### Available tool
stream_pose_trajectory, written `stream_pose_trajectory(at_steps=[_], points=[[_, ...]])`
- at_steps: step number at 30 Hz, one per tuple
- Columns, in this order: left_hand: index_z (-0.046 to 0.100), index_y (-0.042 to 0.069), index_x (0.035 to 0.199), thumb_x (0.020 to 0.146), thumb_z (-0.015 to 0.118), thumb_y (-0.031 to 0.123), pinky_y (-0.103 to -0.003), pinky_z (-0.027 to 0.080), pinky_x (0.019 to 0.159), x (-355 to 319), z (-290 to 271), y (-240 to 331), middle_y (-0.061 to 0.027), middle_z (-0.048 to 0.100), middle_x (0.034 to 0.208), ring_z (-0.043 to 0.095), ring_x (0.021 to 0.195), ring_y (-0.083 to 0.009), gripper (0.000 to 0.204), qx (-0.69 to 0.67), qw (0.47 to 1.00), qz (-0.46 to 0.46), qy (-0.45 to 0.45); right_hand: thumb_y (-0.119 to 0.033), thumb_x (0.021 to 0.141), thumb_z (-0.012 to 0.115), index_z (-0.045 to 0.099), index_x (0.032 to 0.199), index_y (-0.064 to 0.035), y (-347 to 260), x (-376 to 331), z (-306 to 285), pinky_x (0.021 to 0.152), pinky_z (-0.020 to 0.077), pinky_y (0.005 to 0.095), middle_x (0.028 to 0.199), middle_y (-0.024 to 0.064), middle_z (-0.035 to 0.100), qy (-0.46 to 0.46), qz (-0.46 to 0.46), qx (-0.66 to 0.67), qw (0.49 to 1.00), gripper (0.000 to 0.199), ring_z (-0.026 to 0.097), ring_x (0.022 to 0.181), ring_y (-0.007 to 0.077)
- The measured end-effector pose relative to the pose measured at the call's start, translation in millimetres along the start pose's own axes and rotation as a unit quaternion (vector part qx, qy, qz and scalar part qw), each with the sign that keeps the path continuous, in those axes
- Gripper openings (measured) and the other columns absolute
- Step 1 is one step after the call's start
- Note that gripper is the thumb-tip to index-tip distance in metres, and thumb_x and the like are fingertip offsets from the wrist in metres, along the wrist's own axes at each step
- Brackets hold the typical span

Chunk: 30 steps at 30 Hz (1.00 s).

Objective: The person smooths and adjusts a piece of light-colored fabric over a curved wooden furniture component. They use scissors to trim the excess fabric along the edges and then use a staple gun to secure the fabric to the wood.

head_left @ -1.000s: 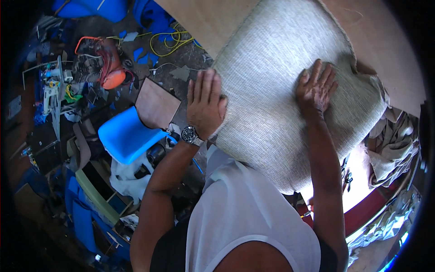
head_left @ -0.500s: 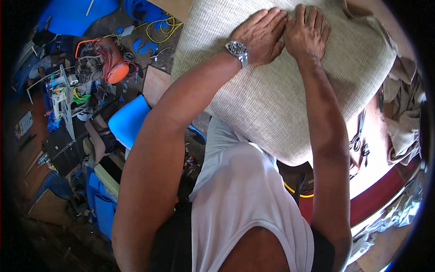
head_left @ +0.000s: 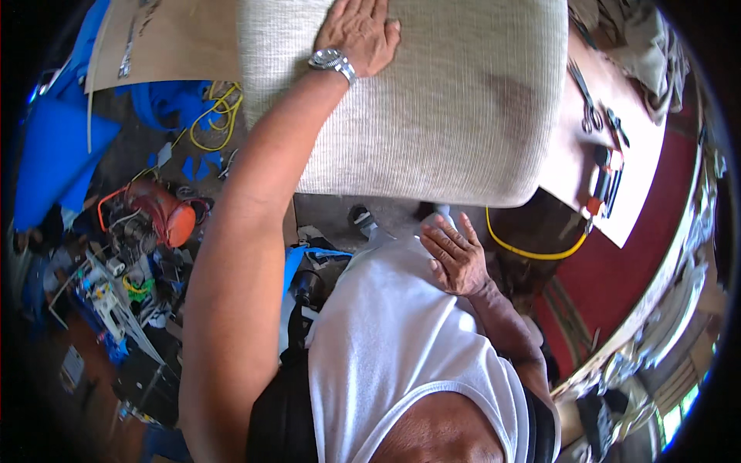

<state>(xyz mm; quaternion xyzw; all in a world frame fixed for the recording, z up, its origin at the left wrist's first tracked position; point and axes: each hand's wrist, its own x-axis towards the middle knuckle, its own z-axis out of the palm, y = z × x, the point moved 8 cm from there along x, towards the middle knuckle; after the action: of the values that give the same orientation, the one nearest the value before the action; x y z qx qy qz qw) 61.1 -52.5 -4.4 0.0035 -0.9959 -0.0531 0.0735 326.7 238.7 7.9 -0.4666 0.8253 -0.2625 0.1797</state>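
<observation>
A thick cushion [head_left: 440,108] covered in beige woven fabric lies across the top of the view, its rounded near edge toward me. My left hand [head_left: 359,35], below a metal wristwatch, rests flat on its upper left part with fingers stretched out; the fingertips run out of the picture. Off the cushion, my right hand [head_left: 457,258] hovers in front of my white shirt, palm turned down, fingers spread and holding nothing. A darker smudge or shadow shows on the fabric at the right.
On the white board at right lie scissors [head_left: 587,100], a small dark hand tool [head_left: 617,127] and what looks like a staple gun [head_left: 604,184] on a yellow hose [head_left: 532,253]. An orange-and-grey machine [head_left: 166,216], yellow cord [head_left: 218,119] and blue sheets [head_left: 62,154] clutter the left floor.
My right hand has come off the cushion and back toward my body. My left hand still lies on the fabric. The cushion now sits squarer in view, and more of the right-hand board shows.
</observation>
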Motion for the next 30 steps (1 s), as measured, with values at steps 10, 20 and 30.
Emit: stream_pose_trajectory(at_steps=[10,20,30], points=[[0.033,0.002,0.159,0.108,0.028,0.042,-0.043,0.013,0.129,-3,17,-6,-0.0142,0.029,0.169,0.021,0.158,-0.0278,0.066,0.105,0.994,0.029,0.032,-0.044,0.095,0.059,0.044,0.156,-0.0282,44,90,1,0.123,0.0222,0.0603,0.166,0.0021,0.036,0.03,0.139,-0.203,0.969,0.064,0.036,0.152,0.0254],[0.046,-0.001,0.15,0.107,0.036,0.051,-0.049,0.023,0.126,1,-5,4,-0.0208,0.047,0.157,0.038,0.149,-0.0365,0.069,-0.074,0.989,0.089,0.095,-0.049,0.102,0.05,0.042,0.156,-0.023,111,229,-60,0.124,0.0269,0.0561,0.164,0.0091,0.037,0.172,0.063,-0.236,0.954,0.061,0.036,0.151,0.0291],[0.061,-0.004,0.134,0.106,0.043,0.041,-0.053,0.043,0.113,-69,-80,42,-0.0214,0.063,0.138,0.055,0.135,-0.0386,0.056,-0.364,0.876,0.201,0.247,-0.047,0.106,0.035,0.036,0.159,-0.0087,146,344,-100,0.129,0.0088,0.0477,0.168,0.0139,0.028,0.121,0.087,-0.255,0.956,0.065,0.021,0.157,0.0293]])
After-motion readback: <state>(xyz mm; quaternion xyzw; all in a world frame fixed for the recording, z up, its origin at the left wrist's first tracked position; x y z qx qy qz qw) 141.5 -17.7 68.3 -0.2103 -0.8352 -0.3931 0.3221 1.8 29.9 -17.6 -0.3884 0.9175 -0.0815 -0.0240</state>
